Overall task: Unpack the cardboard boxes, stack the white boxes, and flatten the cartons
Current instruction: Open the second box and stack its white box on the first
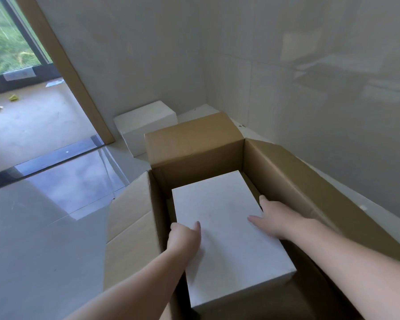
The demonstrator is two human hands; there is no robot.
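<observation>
Both hands clamp the white box (226, 229) sitting inside the open carton (194, 148) — left hand (185, 239) and right hand (273, 220) on opposite edges. I'd lift straight up, keep it level — snug fit.

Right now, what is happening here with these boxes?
A person is unpacking an open cardboard carton on the floor. Both hands are inside it on a white box: the left hand grips its left edge and the right hand holds its right edge. The box is still within the carton. Another white box already stands by the wall behind it.
</observation>
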